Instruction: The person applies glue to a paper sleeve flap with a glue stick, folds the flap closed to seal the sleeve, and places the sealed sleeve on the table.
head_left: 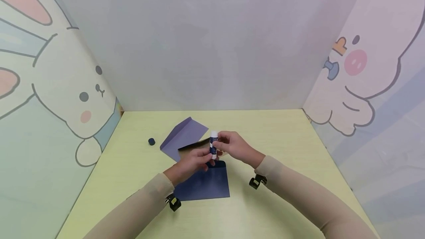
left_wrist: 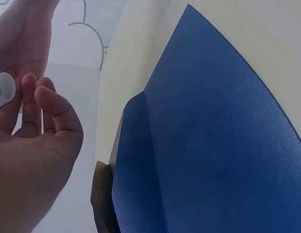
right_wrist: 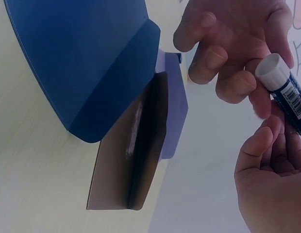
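Observation:
Above the envelopes, both hands hold an uncapped glue stick [head_left: 213, 145] upright, its white end on top. My right hand [head_left: 237, 146] grips the barrel between thumb and fingers. At the white base, my left hand [head_left: 194, 163] pinches with thumb and forefinger, its other fingers loosely bent. Below them lies a dark blue envelope [head_left: 206, 185] with its flap unfolded. Behind it a brown envelope [right_wrist: 116, 170] lies partly covered, a whitish streak along it near the flap crease. The right wrist view shows a barcode on the glue stick [right_wrist: 290, 98].
A purple envelope [head_left: 186, 135], flap unfolded, lies farthest back, partly under the brown one. The dark cap [head_left: 151, 141] stands on the pale yellow table [head_left: 282, 132] to the left. Walls with cartoon animals rise at the left, back and right.

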A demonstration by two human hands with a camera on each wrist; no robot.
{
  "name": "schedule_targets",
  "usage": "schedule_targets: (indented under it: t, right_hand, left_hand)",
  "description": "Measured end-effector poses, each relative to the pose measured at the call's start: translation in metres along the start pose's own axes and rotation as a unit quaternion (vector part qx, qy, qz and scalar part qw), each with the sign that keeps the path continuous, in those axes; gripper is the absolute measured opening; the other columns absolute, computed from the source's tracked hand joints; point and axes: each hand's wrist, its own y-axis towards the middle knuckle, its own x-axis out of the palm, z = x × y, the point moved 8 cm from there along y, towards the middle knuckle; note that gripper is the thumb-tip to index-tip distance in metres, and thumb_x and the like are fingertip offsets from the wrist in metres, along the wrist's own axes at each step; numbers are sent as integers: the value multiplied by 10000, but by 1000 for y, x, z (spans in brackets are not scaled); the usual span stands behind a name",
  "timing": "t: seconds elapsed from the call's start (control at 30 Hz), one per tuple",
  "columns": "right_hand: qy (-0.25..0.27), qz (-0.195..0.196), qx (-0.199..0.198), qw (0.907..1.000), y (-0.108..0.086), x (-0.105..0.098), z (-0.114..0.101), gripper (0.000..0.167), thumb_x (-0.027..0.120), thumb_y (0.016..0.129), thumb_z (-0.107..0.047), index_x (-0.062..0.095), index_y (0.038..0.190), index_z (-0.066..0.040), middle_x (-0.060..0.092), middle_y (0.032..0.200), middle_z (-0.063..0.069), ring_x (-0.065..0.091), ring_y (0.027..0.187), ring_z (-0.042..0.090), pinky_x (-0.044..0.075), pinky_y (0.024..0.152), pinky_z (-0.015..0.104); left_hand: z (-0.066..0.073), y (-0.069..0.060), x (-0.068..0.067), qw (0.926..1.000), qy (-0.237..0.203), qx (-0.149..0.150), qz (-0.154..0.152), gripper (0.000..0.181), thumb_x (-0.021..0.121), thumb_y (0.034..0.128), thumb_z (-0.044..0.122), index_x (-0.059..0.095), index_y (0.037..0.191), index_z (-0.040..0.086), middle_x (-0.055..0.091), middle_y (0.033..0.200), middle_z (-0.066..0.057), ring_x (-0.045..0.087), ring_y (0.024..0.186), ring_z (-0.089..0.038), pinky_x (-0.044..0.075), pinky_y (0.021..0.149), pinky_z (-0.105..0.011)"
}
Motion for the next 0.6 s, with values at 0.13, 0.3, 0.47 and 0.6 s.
schedule_targets:
  t: [0.13,0.3,0.47,0.6]
  right_hand:
    - [57,-40,0,10000,-1,1,0,209,718,1199,-217,784,1271,-31,812,1155,131,742,1076,425,630,949,538]
    - [105,-72,0,9999,-1,1,1,212,711,1204,-223,780,1265,-33,803,1161,127,737,1102,465,625,932,481]
    - [5,-53,-123,9999,-1,2,0,193,715,1200,-212,785,1237,-36,802,1148,124,721,1030,349,582,889,384]
    - [-73,-73,-224,9997,-2,4,-3,180,734,1187,-194,782,1214,-23,796,1139,141,681,972,213,558,872,339]
  left_hand:
    - [1,0,0,10000,9,49,-18,495,536,1266,277,625,1626,-50,643,1626,-282,614,1206,-178,534,974,-287]
    - [3,-2,-5,9992,294,156,226,464,595,1247,290,702,1541,-53,727,1470,-266,634,1149,-205,546,950,-276]
    - [4,-3,-10,9955,611,186,695,326,729,1186,292,771,1247,-25,773,1093,-35,619,955,-212,524,870,-317]
    - [4,-3,-13,9910,670,119,1152,347,888,1075,289,629,923,116,546,803,46,519,780,-197,441,747,-330]
